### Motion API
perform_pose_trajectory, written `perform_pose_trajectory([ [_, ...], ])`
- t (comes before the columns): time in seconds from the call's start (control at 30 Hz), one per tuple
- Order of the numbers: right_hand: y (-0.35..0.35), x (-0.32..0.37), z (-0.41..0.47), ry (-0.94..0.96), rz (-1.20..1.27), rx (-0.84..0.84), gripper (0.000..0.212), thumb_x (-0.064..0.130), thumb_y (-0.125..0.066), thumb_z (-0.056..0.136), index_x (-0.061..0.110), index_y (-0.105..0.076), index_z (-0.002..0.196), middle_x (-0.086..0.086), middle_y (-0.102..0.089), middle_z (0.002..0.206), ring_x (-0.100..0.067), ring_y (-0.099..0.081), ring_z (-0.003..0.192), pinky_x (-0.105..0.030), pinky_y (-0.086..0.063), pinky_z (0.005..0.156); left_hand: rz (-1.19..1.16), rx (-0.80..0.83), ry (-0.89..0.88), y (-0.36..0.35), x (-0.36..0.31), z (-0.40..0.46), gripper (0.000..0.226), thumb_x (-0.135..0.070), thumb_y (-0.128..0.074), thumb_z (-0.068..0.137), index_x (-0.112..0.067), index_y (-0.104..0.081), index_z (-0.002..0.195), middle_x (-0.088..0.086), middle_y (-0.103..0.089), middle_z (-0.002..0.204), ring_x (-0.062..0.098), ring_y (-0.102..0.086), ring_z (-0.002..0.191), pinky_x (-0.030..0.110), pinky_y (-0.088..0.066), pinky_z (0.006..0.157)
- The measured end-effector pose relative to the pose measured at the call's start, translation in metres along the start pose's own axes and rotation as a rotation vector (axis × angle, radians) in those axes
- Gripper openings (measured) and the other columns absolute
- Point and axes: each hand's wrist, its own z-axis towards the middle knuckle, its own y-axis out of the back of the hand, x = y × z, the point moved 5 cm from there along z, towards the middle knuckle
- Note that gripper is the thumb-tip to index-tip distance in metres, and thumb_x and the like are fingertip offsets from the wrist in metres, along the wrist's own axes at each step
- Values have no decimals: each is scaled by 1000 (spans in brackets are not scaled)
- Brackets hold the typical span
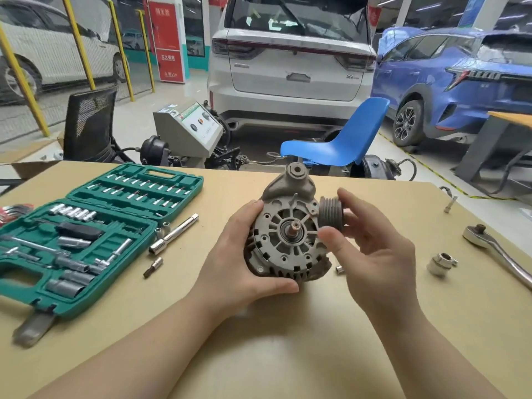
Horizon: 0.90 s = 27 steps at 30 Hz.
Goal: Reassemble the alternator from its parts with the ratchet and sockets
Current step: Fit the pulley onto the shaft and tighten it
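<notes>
A tan workbench [288, 341] in a vehicle workshop, with a white SUV [290, 61] and a blue car [449, 82] parked behind it, served as the assembly surface. The person's right hand [371, 254] pinched a ribbed pulley [331, 214] between thumb and fingers, holding it just beside and to the right of the alternator housing [288, 234], not yet on the bare shaft [294, 226] at the housing's centre. The left hand [244, 260] curled around the housing's left and lower edge, propping it up on the bench with its front face tilted toward the camera.

Further out, a small socket [339, 269] lay near the housing's lower right. What looked like the pulley nut [440, 263] sat to the right, the ratchet [498, 251] beyond it, and one loose bolt [449, 203] lay near the bench's far edge. To the left lay an extension bar [174, 234], a bit socket [153, 266] and an open green socket case [95, 234].

The likely next step was sliding the pulley onto the shaft. Offered at an angle, it could bind on the shaft's threaded end and damage the threads. The housing, steadied by one hand only, could roll or tip if the pulley were pushed hard from the side.
</notes>
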Motion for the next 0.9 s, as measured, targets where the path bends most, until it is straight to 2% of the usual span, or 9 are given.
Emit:
perform_pose_trajectory([
  [0.1,-11,4,-4,214,-219,83,53,20,-80,85,21,-66,135,5,-66,136,-18,-64,125,-30,-51,103,14,-8,-1,-2,-3,2,129,-64,-103,48,-60,-34,156,-31,-40,161,5,-50,148,35,-47,120],
  [0.23,-23,2,-5,219,-375,105,54,20,-79,83,12,-67,136,0,-62,140,-17,-60,129,-32,-48,109,41,-10,22,-3,-6,1,130,-67,-100,48,-53,-35,159,-32,-36,166,-4,-42,151,30,-41,124],
  [0.33,-34,3,-6,271,-484,183,61,13,-78,81,8,-62,140,2,-62,139,-18,-58,127,-29,-46,108,20,-14,45,-3,-7,0,130,-62,-103,48,-47,-38,160,-29,-37,166,-2,-42,152,36,-42,124],
  [0.4,-35,2,-4,233,-478,203,69,17,-79,79,10,-57,145,6,-63,134,-16,-57,125,-30,-47,107,7,-14,58,-2,-6,-1,131,-59,-105,48,-46,-39,160,-29,-37,166,-1,-43,151,38,-44,124],
  [0.5,-35,2,-3,194,-518,196,74,29,-80,77,18,-54,145,8,-61,129,-14,-57,121,-47,-49,103,-1,-16,70,-1,-5,-2,130,-62,-104,47,-50,-38,158,-33,-36,165,-4,-42,151,34,-43,123],
  [0.57,-37,2,-2,173,-530,163,73,37,-82,76,20,-56,142,8,-58,122,-16,-58,116,-51,-51,97,2,-12,77,-1,-5,-2,129,-65,-102,47,-53,-37,158,-33,-35,165,-5,-41,151,34,-42,123],
  [0.67,-38,2,-4,154,-498,131,73,43,-81,76,22,-55,141,10,-56,119,-16,-59,114,-50,-52,95,5,-11,81,-1,-4,-2,130,-65,-102,47,-53,-36,158,-31,-34,167,-2,-41,153,38,-42,124],
  [0.8,-35,-3,-10,129,-454,137,76,34,-79,78,27,-49,147,15,-58,128,-7,-56,121,-45,-51,101,4,-19,76,-1,-4,-3,129,-62,-104,49,-52,-36,159,-30,-35,167,0,-40,154,40,-42,125],
  [0.9,-34,-6,-13,104,-425,128,72,30,-79,79,27,-52,146,16,-62,128,-4,-58,121,-38,-51,103,14,-23,68,-1,-4,-3,129,-62,-103,50,-52,-36,159,-30,-35,166,-1,-40,153,38,-42,125],
])
